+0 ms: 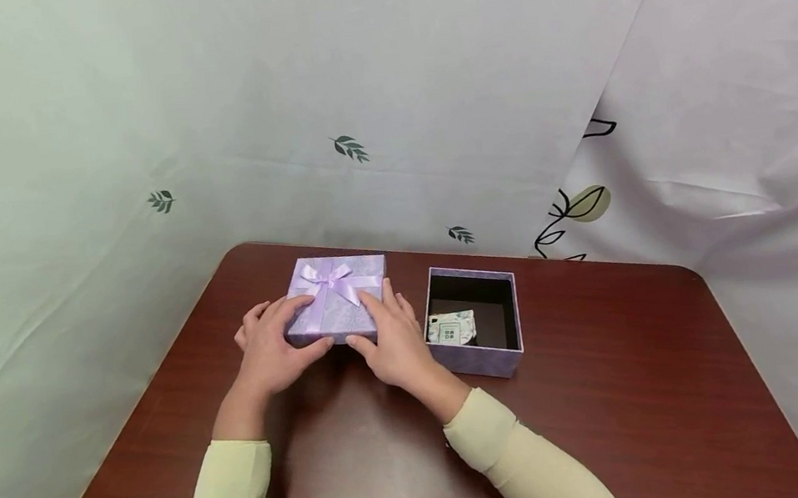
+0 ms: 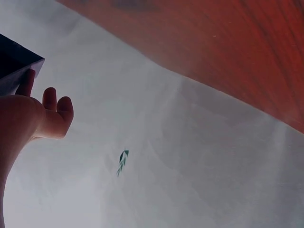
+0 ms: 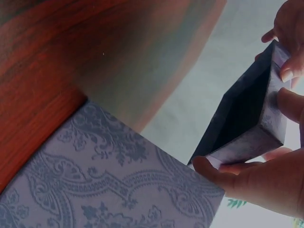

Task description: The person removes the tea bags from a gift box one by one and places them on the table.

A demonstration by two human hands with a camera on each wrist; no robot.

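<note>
A lilac gift box lid [image 1: 351, 316] with a ribbon bow is held between both hands, above the table at its far left. My left hand [image 1: 272, 354] grips its left side, thumb at the near edge. The right hand [image 1: 397, 346] grips the right side, thumb likewise at the near edge. In the right wrist view the lid [image 3: 270, 114] is tilted, its dark hollow underside showing. Just right of the hands stands the open box base [image 1: 477, 359], its outer wall [image 3: 104, 166] scroll-patterned. Inside it, at the left, lies a small floral-printed packet [image 1: 452, 328].
The brown wooden table [image 1: 637, 386] has rounded far corners. White printed cloth [image 1: 238, 119] hangs behind it and at both sides, close to the table's edges. The base's left wall is near the right hand's fingers.
</note>
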